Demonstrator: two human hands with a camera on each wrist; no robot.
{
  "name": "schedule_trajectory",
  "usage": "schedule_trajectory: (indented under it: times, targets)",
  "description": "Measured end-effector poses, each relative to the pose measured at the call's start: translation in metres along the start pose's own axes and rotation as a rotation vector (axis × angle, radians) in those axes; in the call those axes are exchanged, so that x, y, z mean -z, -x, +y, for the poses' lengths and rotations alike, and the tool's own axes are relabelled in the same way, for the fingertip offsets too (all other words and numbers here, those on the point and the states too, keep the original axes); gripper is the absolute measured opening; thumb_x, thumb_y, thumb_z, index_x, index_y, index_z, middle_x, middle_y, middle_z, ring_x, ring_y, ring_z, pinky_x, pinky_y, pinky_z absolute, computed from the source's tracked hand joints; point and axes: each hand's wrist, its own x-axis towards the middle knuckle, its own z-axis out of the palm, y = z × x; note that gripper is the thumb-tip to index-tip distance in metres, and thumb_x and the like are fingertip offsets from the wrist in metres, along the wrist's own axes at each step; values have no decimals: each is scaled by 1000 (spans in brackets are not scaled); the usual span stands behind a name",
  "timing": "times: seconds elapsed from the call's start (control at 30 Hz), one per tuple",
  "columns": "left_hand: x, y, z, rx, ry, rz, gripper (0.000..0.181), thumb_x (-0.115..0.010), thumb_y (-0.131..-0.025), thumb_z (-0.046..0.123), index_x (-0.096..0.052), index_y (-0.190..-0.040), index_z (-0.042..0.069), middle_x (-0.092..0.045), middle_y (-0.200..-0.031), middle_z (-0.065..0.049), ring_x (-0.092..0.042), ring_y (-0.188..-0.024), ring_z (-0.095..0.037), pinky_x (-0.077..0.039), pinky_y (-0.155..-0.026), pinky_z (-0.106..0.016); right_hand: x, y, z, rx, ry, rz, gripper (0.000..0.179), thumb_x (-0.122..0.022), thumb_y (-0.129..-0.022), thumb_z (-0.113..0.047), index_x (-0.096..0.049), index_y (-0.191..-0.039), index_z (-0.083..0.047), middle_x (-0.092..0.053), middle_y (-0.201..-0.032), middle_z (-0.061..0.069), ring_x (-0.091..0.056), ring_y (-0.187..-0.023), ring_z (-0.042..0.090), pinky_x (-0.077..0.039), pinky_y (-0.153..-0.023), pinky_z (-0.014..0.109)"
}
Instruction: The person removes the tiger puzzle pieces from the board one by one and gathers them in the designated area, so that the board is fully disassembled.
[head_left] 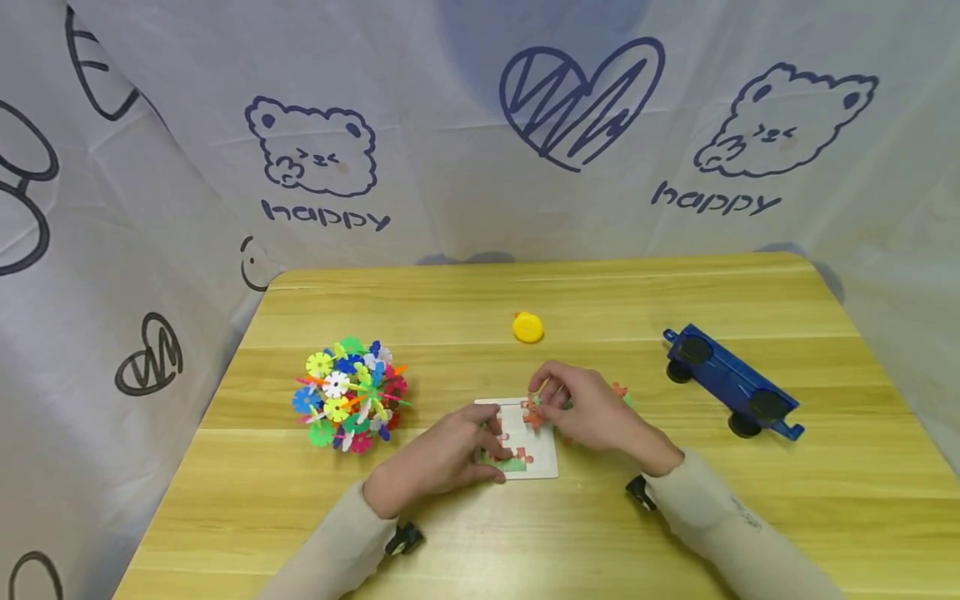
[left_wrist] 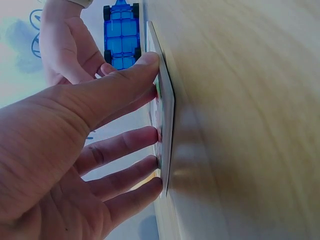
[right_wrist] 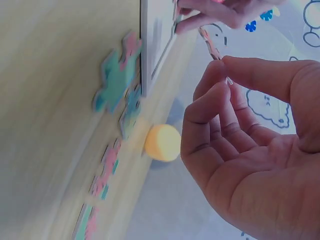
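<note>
A thin white puzzle board [head_left: 542,460] lies on the table between the two hands, with a few pink and green pieces [head_left: 514,464] set in its lower left part. My right hand [head_left: 588,406] pinches a reddish jigsaw piece [right_wrist: 210,43] between thumb and fingertips, over the board's upper right corner. Spread across the left side of the board, my left hand [head_left: 456,450] touches it with thumb and fingertips. Several loose jigsaw pieces [right_wrist: 118,77] lie beside the board, mostly hidden behind the right hand in the head view.
To the left sits a ball of colourful flower-shaped discs [head_left: 352,396]. A small round yellow toy [head_left: 528,327] lies beyond the board. On the right, a blue toy vehicle [head_left: 731,375] with black wheels lies at a slant. Printed cloth hangs behind the wooden table [head_left: 450,308].
</note>
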Motion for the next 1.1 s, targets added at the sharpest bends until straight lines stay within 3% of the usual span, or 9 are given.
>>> schedule_trajectory:
  times: [0.47,1.1]
  targets:
    - [-2,1,0,-6,3,5,24,-92,-90,28,-88,-109,13,-70,-118,-5,-67,-107,-17,-61,-103,-34,16,24,15,-36,1,163,6,-72,-104,-8,-75,-109,-11,-78,-99,4,-66,-85,14,-56,-74,24]
    - [-1,1,0,2,-6,5,26,-92,-90,28,-88,-111,13,-70,-119,-5,-67,-110,-17,-59,-110,-38,28,49,41,-95,63,160,9,-74,-102,-7,-76,-111,-8,-76,-97,3,-65,-85,13,-56,-74,22]
